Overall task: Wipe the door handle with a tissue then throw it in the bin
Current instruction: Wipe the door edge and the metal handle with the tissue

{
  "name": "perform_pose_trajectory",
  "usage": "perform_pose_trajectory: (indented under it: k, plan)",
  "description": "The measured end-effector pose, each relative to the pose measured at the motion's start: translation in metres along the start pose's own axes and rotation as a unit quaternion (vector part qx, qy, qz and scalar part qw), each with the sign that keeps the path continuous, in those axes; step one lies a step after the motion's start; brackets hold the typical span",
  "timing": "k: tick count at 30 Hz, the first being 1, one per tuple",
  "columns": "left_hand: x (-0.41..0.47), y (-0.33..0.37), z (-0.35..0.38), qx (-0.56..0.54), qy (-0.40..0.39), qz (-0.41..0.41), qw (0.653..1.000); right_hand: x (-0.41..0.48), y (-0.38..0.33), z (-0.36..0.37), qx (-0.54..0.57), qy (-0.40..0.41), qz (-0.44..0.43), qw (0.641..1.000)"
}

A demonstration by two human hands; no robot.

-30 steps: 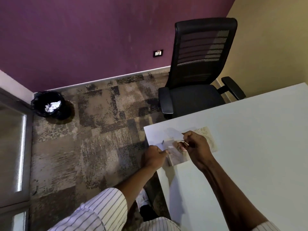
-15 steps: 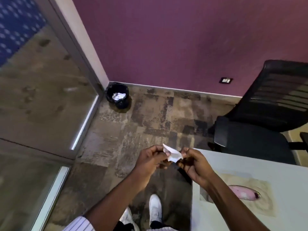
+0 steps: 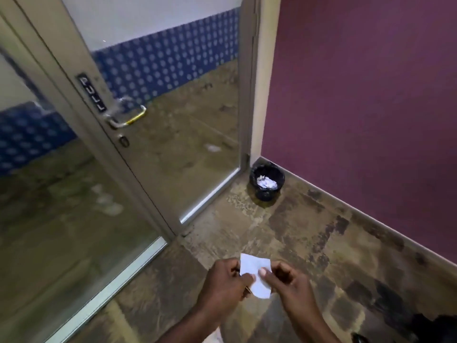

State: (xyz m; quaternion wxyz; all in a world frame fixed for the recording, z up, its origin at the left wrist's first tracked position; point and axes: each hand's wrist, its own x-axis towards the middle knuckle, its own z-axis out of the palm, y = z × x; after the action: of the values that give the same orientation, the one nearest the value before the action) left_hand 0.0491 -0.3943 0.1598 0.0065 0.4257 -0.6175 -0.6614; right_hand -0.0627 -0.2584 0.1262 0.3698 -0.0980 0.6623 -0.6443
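A small white tissue (image 3: 254,269) is held low in the middle of the view, pinched on its left edge by my left hand (image 3: 226,285) and on its right edge by my right hand (image 3: 288,284). The door handle (image 3: 127,116), a silver loop with a yellow band, sticks out from the frame of a glass door (image 3: 173,134) at the upper left, under a black PULL sign. A black bin (image 3: 267,180) with white crumpled paper inside stands on the floor in the corner between door and purple wall.
A purple wall (image 3: 358,95) with a pale skirting runs along the right. Patterned brown carpet (image 3: 284,231) lies between me and the bin. A fixed glass panel (image 3: 61,219) fills the left. A dark object (image 3: 425,328) shows at the bottom right corner.
The view has swung left from the desk and chair to the glass door. Both hands lifted the tissue off the table and now hold it over the carpet.
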Motion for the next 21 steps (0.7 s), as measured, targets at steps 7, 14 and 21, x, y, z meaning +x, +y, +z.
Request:
perform_pose_trajectory:
  k: [7, 14, 21]
  plan:
    - [0.04, 0.053, -0.095, -0.013, 0.064, 0.021, 0.998, 0.076, -0.054, 0.087, 0.004, -0.04, -0.002, 0.999]
    - [0.064, 0.098, -0.183, -0.025, 0.169, 0.069, 0.983, 0.134, -0.115, 0.16, 0.117, -0.12, 0.025, 0.985]
    - [0.101, 0.122, -0.251, 0.226, 0.377, 0.107, 0.892, 0.201, -0.172, 0.214, 0.101, -0.134, -0.004, 0.986]
